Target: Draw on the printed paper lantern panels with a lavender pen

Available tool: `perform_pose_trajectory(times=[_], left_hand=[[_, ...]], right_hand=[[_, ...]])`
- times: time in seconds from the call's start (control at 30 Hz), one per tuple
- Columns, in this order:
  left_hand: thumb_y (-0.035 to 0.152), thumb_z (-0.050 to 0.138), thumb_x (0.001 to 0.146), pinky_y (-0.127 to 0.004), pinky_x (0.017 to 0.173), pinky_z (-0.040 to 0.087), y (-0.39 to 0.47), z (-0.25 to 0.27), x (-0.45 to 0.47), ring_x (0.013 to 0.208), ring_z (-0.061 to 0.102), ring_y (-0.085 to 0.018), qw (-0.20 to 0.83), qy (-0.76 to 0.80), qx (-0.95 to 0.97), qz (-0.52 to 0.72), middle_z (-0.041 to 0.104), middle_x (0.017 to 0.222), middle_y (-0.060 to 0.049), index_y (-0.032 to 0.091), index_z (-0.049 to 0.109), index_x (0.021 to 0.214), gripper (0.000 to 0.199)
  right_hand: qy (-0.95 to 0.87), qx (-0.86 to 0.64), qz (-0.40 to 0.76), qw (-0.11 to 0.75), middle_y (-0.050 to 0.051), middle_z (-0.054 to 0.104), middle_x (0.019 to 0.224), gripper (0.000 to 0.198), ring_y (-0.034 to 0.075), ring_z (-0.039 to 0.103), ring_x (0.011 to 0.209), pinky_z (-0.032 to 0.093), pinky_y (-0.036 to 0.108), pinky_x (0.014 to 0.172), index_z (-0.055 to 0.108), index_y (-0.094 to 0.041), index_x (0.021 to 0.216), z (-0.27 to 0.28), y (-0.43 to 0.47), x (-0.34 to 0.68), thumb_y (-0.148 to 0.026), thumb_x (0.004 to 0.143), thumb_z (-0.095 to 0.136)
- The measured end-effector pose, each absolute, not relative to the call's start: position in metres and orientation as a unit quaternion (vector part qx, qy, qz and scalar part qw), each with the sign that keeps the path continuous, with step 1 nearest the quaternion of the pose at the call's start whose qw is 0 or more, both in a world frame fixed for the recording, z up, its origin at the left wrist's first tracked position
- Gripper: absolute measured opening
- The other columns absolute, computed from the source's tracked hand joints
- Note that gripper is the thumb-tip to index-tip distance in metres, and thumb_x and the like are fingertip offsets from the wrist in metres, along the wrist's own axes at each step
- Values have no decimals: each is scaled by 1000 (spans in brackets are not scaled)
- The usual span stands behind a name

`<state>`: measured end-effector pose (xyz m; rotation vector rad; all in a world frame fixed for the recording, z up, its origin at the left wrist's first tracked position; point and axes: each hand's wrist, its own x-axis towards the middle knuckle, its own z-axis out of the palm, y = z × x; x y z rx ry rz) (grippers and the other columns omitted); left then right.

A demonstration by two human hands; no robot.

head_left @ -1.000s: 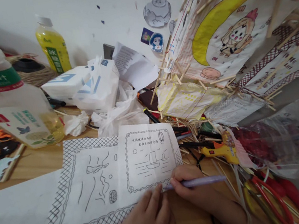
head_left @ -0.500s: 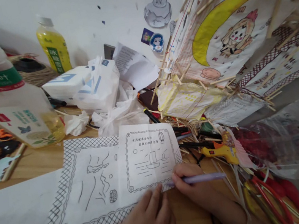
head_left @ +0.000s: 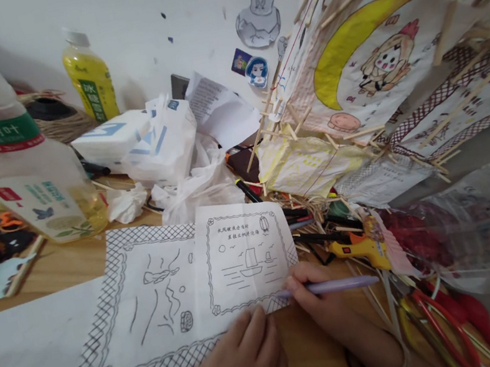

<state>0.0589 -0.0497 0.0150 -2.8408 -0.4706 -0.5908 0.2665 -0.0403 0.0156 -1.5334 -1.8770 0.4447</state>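
Two bare hands meet the paper's near edge: the left hand [head_left: 247,359] lies over the hatched sheet's [head_left: 162,302] lower margin, fingers loosely curved, clasping nothing visible; the right hand [head_left: 319,295] pinches a purple pen [head_left: 344,284]. Within the last second the pen has shifted slightly rightward, so its working spot seems farther along that border. The sheet lies on the table [head_left: 304,359], a smaller boat drawing [head_left: 240,241] overlapping its right part. Beyond sits a yellow glue gun [head_left: 362,253], then a green-labelled bottle [head_left: 87,81] by the wall.
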Motion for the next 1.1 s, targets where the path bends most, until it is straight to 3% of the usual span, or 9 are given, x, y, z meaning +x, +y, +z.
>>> perform_pose_trajectory(times=[0.23, 0.7, 1.1], left_hand=[[27, 57, 89, -42, 94, 37, -49, 13, 60, 107, 58, -27, 90, -144, -965, -199, 69, 111, -11, 14, 71, 101, 23], [28, 59, 88, -41, 92, 37, -49, 10, 61, 104, 59, -27, 90, -140, -963, -213, 70, 109, -8, 16, 71, 100, 21], [30, 60, 88, -41, 92, 38, -48, 9, 61, 104, 59, -27, 96, -136, -965, -201, 70, 107, -8, 16, 71, 100, 21]], right_hand=[[-728, -570, 215, 314, -1, 55, 57, 29, 14, 52, 57, 40, 25, 55, 48, -20, 57, 19, -40, 265, -24, 86, 47], [-737, -569, 215, 294, -4, 43, 54, 25, 13, 44, 53, 33, 24, 51, 37, -22, 57, 20, -36, 261, -21, 82, 44], [-731, -582, 205, 291, -3, 42, 52, 26, 13, 43, 52, 34, 25, 52, 34, -22, 55, 17, -36, 262, -20, 80, 43]])
